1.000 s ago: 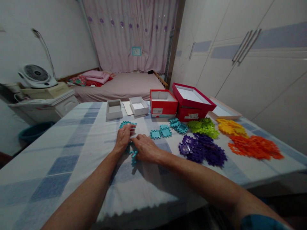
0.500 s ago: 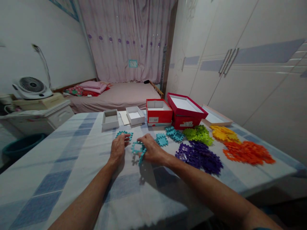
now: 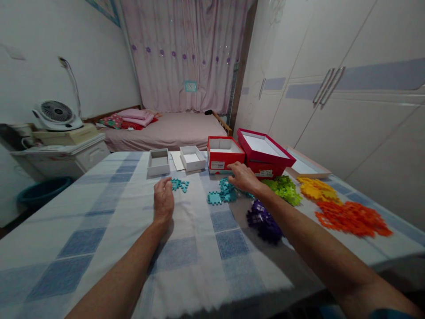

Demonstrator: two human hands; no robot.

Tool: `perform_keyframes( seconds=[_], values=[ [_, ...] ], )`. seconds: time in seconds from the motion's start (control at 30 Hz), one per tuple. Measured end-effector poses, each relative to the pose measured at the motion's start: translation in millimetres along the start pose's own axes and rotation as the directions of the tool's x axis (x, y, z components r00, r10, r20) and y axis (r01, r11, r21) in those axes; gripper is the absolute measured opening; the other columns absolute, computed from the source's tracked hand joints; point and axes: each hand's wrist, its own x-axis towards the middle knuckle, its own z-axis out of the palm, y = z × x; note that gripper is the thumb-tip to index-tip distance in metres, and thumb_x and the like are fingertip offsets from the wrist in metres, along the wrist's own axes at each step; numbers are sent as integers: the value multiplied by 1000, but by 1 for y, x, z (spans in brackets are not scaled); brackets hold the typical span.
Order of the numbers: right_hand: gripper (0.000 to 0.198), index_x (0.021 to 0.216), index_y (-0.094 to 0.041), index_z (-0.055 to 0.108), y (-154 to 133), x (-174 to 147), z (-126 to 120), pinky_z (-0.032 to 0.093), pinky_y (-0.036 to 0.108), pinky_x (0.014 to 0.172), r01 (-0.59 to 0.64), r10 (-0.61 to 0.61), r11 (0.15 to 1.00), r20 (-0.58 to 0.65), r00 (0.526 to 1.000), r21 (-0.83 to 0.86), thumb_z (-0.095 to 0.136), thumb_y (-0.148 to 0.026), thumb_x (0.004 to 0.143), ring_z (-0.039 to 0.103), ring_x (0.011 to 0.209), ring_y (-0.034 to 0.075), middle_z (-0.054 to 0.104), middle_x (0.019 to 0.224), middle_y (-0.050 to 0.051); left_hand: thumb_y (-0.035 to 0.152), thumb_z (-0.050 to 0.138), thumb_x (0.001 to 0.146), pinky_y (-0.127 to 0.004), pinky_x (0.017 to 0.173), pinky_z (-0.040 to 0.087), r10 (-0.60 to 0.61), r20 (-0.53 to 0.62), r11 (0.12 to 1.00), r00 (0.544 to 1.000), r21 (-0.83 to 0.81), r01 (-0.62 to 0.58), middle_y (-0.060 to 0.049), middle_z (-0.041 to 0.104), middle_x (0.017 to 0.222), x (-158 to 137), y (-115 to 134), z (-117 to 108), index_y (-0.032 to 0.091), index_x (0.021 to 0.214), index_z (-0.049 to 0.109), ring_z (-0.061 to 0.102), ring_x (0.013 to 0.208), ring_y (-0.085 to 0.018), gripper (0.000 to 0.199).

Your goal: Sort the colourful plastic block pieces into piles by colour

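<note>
My left hand rests on the checked tablecloth, its fingers stretched forward with nothing visible in them. Just right of its fingertips lie a few teal interlocking plastic pieces; whether the fingers touch them I cannot tell. My right hand reaches over a teal pile in front of the red shoebox, fingers extended and apart, holding nothing I can see. A flat teal square lies at the pile's left. Under my right forearm sits a heap of purple pieces, partly hidden by the arm.
Along the back stand two small white boxes, a red shoebox, a dark-red box and a shallow tray. To the right are lime-green, yellow and orange heaps of pieces.
My right hand has let go of the teal piece it held and moved right and forward to the teal pile. My left hand stays near the small teal group. The view has shifted slightly.
</note>
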Motion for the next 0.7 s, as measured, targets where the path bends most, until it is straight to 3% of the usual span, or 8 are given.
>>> perform_keyframes(
  seconds=[0.1,0.23,0.33,0.47,0.7],
  values=[
    [50,134,-15,48,-36,12,20,40,42,98,155,-162,980,41,986,126,54,-27,86,49,123,28,51,135,16,44,41,86,-43,111,33,-34,-75,999,997,24,36,-12,57,129,2,-4,-3,19,117,57,48,126,-26,43],
    [63,140,-16,40,-88,38,61,38,45,102,266,-298,930,99,949,252,59,-37,83,44,129,30,44,144,16,49,38,89,-43,114,29,-17,19,1000,1000,23,16,-14,50,140,-2,-4,-4,18,127,51,40,135,-26,50],
    [59,136,-17,42,-121,55,82,38,48,100,244,-276,934,92,957,262,58,-38,83,45,127,31,48,139,17,53,35,91,-45,112,31,-43,64,998,997,50,40,-15,48,142,-4,-1,-5,17,133,44,37,138,-28,57],
    [37,120,-16,53,-150,66,90,39,48,98,180,-203,950,64,977,257,52,-34,88,49,121,30,56,127,16,55,34,91,-46,109,34,-95,84,990,992,108,86,-18,49,141,-4,2,-4,15,138,38,39,137,-30,62],
    [37,119,-16,52,-154,61,88,46,36,88,83,-97,956,38,995,283,56,-33,86,57,107,24,52,124,15,47,33,93,-42,110,33,-84,32,991,996,107,80,-20,47,141,-5,9,-2,10,140,36,41,134,-28,61]
  ],
)
